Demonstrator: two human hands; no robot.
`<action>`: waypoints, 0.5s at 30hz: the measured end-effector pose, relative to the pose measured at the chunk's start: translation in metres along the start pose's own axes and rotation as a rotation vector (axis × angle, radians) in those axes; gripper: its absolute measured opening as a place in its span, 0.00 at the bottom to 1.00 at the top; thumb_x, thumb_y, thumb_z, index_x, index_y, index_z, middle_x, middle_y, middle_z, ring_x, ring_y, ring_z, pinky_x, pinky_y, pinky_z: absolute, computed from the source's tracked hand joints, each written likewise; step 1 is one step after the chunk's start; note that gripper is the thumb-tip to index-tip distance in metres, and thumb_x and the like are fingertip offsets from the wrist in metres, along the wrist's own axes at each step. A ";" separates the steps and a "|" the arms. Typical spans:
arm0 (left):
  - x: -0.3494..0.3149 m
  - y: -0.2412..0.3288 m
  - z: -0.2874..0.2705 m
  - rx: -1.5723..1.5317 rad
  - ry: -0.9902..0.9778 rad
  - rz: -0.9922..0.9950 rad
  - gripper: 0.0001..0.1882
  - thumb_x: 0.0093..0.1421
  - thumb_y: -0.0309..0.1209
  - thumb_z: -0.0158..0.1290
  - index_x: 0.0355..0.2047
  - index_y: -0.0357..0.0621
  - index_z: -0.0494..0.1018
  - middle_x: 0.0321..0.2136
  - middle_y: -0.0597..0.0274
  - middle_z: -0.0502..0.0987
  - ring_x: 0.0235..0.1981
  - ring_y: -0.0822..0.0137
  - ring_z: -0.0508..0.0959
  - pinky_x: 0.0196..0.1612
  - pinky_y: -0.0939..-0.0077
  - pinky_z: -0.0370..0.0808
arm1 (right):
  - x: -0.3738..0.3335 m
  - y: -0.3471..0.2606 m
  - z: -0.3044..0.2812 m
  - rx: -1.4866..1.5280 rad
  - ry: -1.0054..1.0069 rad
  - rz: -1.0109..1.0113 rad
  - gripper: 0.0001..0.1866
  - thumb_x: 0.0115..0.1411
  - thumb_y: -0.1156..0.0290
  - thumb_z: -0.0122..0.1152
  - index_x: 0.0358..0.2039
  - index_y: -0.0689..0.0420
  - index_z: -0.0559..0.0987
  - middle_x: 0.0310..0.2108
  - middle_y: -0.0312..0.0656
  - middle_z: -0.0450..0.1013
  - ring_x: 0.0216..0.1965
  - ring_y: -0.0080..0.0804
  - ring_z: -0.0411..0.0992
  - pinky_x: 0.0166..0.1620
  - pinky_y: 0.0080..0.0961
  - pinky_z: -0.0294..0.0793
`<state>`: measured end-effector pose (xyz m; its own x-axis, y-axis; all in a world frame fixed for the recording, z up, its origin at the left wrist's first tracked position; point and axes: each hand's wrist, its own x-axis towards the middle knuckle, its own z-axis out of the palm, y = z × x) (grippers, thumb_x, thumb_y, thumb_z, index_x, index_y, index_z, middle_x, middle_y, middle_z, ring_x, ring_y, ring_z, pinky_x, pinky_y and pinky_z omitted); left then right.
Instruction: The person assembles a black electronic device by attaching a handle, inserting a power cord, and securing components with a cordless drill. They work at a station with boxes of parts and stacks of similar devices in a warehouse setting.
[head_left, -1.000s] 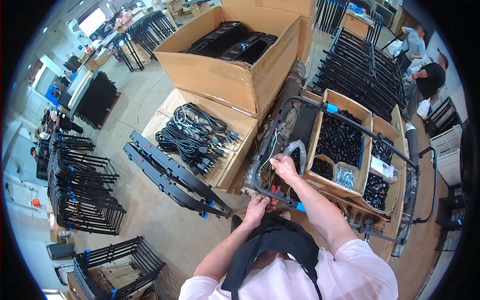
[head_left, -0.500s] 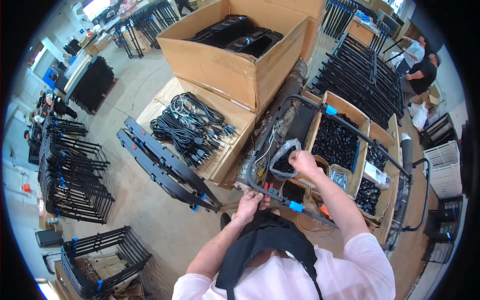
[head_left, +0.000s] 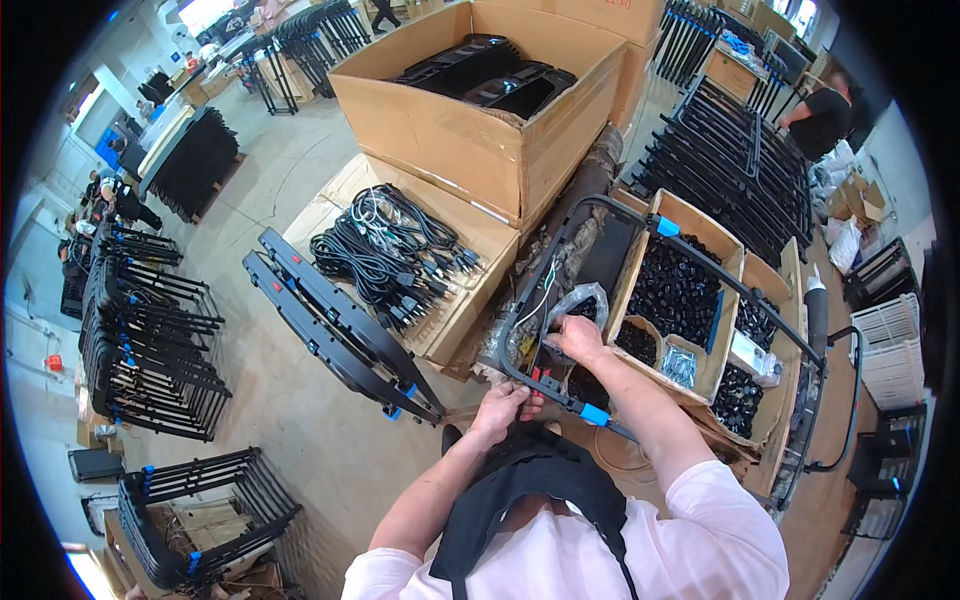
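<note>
A black tubular metal frame (head_left: pixel 506 338) with blue clips lies across the bench in front of me. My left hand (head_left: pixel 502 410) is closed around its near left corner, beside a small red part (head_left: pixel 539 375). Just above that corner is my right hand (head_left: pixel 577 338), its fingers pinched together and pointing left. Whatever they hold, if anything, is too small to make out. Behind the right hand sits a clear plastic bag (head_left: pixel 585 294) of small black parts, partly covered by it.
Wooden bins (head_left: pixel 737 262) of black knob-like parts and a box of metal screws (head_left: pixel 679 366) are on the right. To the left lie bundled black cables (head_left: pixel 385 250) on cardboard, with dark upright arms (head_left: pixel 330 320) beside them. A big carton (head_left: pixel 430 140) stands beyond.
My right hand has moved left and toward me, from over the plastic bag to beside the frame's corner. My left hand stays at the corner. The view has shifted slightly.
</note>
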<state>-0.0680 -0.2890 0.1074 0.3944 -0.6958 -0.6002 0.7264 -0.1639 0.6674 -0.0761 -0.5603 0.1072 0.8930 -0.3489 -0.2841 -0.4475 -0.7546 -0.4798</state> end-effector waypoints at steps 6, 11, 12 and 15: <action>0.001 -0.002 -0.003 -0.005 0.028 -0.003 0.13 0.79 0.33 0.46 0.51 0.36 0.76 0.43 0.56 0.85 0.40 0.65 0.83 0.46 0.68 0.81 | -0.004 -0.003 0.007 0.138 0.029 0.021 0.20 0.58 0.53 0.69 0.45 0.52 0.88 0.41 0.54 0.84 0.46 0.54 0.83 0.52 0.48 0.80; 0.011 -0.006 0.003 -0.051 -0.030 0.000 0.13 0.78 0.31 0.48 0.51 0.36 0.78 0.45 0.53 0.86 0.41 0.63 0.85 0.45 0.68 0.82 | 0.004 0.020 0.029 0.097 0.102 0.003 0.21 0.57 0.52 0.68 0.44 0.52 0.89 0.39 0.53 0.84 0.42 0.56 0.83 0.49 0.48 0.82; 0.009 -0.002 0.002 -0.034 -0.043 -0.019 0.14 0.78 0.31 0.46 0.51 0.34 0.77 0.46 0.51 0.86 0.42 0.62 0.85 0.46 0.68 0.82 | 0.008 0.020 0.034 0.069 0.112 0.009 0.21 0.57 0.52 0.68 0.44 0.52 0.89 0.38 0.53 0.84 0.42 0.56 0.83 0.49 0.49 0.82; 0.002 0.006 0.005 -0.026 -0.026 -0.044 0.13 0.78 0.31 0.47 0.53 0.33 0.75 0.47 0.49 0.86 0.43 0.60 0.86 0.49 0.66 0.83 | 0.008 0.016 0.033 0.068 0.111 0.062 0.19 0.56 0.53 0.67 0.40 0.53 0.89 0.36 0.55 0.84 0.42 0.57 0.83 0.48 0.51 0.81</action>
<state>-0.0655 -0.2946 0.1129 0.3476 -0.7064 -0.6166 0.7572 -0.1765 0.6289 -0.0780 -0.5563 0.0697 0.8616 -0.4558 -0.2234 -0.5007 -0.6914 -0.5208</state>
